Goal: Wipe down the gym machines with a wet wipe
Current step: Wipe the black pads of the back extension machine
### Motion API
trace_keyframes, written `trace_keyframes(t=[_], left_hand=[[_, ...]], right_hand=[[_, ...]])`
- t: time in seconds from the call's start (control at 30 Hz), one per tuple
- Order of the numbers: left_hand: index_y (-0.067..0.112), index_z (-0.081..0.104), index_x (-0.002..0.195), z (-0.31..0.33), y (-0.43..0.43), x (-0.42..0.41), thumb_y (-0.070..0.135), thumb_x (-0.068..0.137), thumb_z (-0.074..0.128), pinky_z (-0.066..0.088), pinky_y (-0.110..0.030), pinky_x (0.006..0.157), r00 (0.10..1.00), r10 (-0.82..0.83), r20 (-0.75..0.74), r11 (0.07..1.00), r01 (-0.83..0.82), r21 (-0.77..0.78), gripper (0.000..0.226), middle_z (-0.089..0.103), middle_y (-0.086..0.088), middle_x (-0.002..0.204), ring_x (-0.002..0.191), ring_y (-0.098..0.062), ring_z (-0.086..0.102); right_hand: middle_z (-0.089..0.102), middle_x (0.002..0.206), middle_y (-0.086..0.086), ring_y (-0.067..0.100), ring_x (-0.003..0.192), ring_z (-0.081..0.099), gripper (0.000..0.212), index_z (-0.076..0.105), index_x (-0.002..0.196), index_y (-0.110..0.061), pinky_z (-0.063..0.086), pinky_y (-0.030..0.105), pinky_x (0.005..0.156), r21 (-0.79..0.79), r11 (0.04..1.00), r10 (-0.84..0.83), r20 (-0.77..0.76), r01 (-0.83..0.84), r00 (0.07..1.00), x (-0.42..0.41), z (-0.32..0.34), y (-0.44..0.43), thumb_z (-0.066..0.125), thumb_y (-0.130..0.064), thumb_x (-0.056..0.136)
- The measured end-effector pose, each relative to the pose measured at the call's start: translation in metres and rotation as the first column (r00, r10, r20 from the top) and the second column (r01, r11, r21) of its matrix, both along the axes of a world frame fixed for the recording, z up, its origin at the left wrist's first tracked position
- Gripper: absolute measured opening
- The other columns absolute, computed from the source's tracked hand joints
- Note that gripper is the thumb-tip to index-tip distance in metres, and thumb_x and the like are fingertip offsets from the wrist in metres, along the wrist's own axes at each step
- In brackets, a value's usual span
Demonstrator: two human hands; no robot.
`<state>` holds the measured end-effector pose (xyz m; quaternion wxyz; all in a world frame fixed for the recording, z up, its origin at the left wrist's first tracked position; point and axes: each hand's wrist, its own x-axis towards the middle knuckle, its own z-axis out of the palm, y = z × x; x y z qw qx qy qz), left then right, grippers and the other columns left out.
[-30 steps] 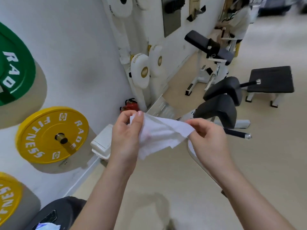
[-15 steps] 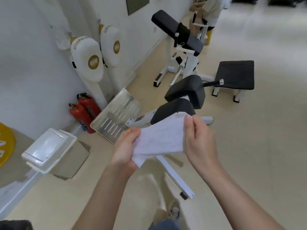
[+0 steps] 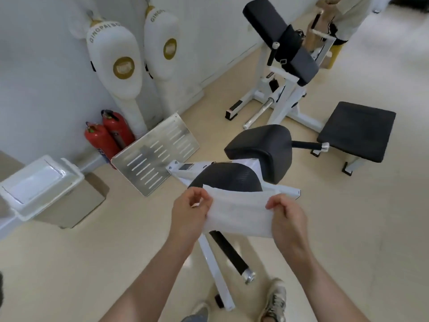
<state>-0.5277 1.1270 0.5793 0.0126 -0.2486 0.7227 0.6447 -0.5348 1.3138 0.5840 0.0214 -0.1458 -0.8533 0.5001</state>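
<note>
A white wet wipe (image 3: 239, 211) is stretched flat between both hands at chest height. My left hand (image 3: 189, 217) pinches its left edge and my right hand (image 3: 286, 217) pinches its right edge. Directly below and behind the wipe stands a white-framed gym machine (image 3: 216, 259) with two black rounded pads (image 3: 260, 147) and a slotted metal foot plate (image 3: 155, 154). The wipe hides part of the nearer pad.
A second white machine with black pads (image 3: 285, 54) and a low black bench (image 3: 357, 131) stand further back. Two red fire extinguishers (image 3: 109, 135), two white punch pads (image 3: 116, 63) and a white lidded bin (image 3: 44, 184) line the left wall. My shoes (image 3: 274, 300) are beside the machine's base.
The view has swung right and down from the wall's weight plates to the machine. Both hands have pulled the crumpled wipe out into a flat strip.
</note>
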Motion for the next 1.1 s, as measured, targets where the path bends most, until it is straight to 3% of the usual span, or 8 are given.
trace_keyframes(t=[0.3, 0.4, 0.57, 0.63, 0.73, 0.83, 0.97, 1.1], left_hand=[[0.025, 0.055, 0.129, -0.118, 0.086, -0.061, 0.011, 0.094, 0.056, 0.044, -0.016, 0.093, 0.963, 0.227, 0.143, 0.933, -0.172, -0.317, 0.038, 0.054, 0.003, 0.124, 0.112, -0.019, 0.055], [0.017, 0.05, 0.137, -0.142, 0.108, -0.072, 0.012, 0.092, 0.057, 0.032, 0.003, 0.083, 0.944, 0.316, 0.098, 0.863, -0.243, -0.442, 0.046, 0.049, 0.003, 0.119, 0.102, -0.004, 0.051], [0.026, 0.044, 0.135, -0.151, 0.129, -0.073, 0.021, 0.092, 0.058, 0.037, -0.002, 0.064, 0.937, 0.339, 0.082, 0.783, -0.232, -0.577, 0.045, 0.035, 0.009, 0.115, 0.081, 0.01, 0.049], [0.032, 0.043, 0.131, -0.152, 0.129, -0.067, 0.027, 0.095, 0.054, 0.039, -0.004, 0.063, 0.936, 0.341, 0.083, 0.786, -0.236, -0.571, 0.038, 0.038, 0.01, 0.116, 0.083, 0.009, 0.051], [0.041, 0.045, 0.13, -0.158, 0.117, -0.053, 0.013, 0.092, 0.056, 0.034, 0.002, 0.077, 0.917, 0.398, 0.015, 0.797, -0.337, -0.502, 0.048, 0.048, 0.016, 0.111, 0.097, 0.011, 0.051], [0.027, 0.051, 0.133, -0.168, 0.101, -0.038, 0.004, 0.088, 0.055, 0.041, -0.005, 0.08, 0.871, 0.49, 0.034, 0.734, -0.391, -0.555, 0.051, 0.052, 0.008, 0.121, 0.097, -0.006, 0.058], [0.023, 0.053, 0.132, -0.173, 0.1, -0.049, 0.016, 0.095, 0.047, 0.048, -0.03, 0.096, 0.883, 0.469, 0.002, 0.737, -0.39, -0.552, 0.038, 0.048, 0.012, 0.13, 0.117, -0.007, 0.05], [0.024, 0.039, 0.142, -0.188, 0.1, -0.085, 0.025, 0.099, 0.04, 0.026, -0.001, 0.092, 0.865, 0.498, 0.057, 0.801, -0.434, -0.413, 0.043, 0.04, 0.014, 0.139, 0.116, 0.005, 0.04]], right_hand=[[0.058, 0.1, -0.009, 0.003, 0.085, 0.052, 0.024, 0.067, 0.104, -0.018, 0.035, 0.002, 0.07, 0.303, 0.8, 0.54, 0.01, -0.518, 0.841, -0.158, -0.115, 0.045, 0.045, -0.012, 0.098], [0.055, 0.118, -0.008, 0.003, 0.092, 0.051, 0.027, 0.06, 0.121, -0.024, 0.035, 0.004, 0.066, 0.326, 0.694, 0.647, 0.107, -0.642, 0.755, -0.192, -0.149, 0.041, 0.045, -0.024, 0.099], [0.043, 0.141, 0.009, 0.03, 0.129, 0.041, 0.049, 0.051, 0.135, -0.023, 0.043, 0.046, 0.096, 0.72, 0.451, 0.725, 0.049, -0.527, 0.687, -0.192, -0.158, 0.026, 0.059, -0.03, 0.087], [0.049, 0.142, 0.011, 0.03, 0.134, 0.043, 0.046, 0.054, 0.133, -0.015, 0.042, 0.044, 0.102, 0.702, 0.357, 0.865, 0.0, -0.616, 0.502, -0.17, -0.161, 0.012, 0.053, -0.027, 0.089], [0.051, 0.144, 0.005, 0.023, 0.137, 0.041, 0.048, 0.052, 0.138, -0.017, 0.028, 0.037, 0.113, 0.684, -0.034, 0.984, 0.151, -0.729, 0.095, -0.153, -0.184, -0.002, 0.034, -0.036, 0.097], [0.034, 0.155, 0.001, 0.019, 0.144, 0.028, 0.054, 0.033, 0.149, -0.024, 0.016, 0.038, 0.117, 0.688, -0.315, 0.937, 0.333, -0.654, -0.102, -0.181, -0.19, -0.011, 0.024, -0.048, 0.101], [0.02, 0.16, -0.005, 0.013, 0.148, 0.015, 0.056, 0.022, 0.152, -0.026, 0.013, 0.038, 0.118, 0.525, -0.372, 0.854, 0.517, -0.765, -0.06, -0.227, -0.18, -0.059, 0.015, -0.05, 0.102], [0.007, 0.163, -0.002, 0.016, 0.149, 0.003, 0.056, 0.015, 0.154, -0.023, 0.014, 0.045, 0.118, 0.419, -0.362, 0.745, 0.666, -0.833, 0.011, -0.248, -0.189, -0.096, 0.019, -0.046, 0.102]])
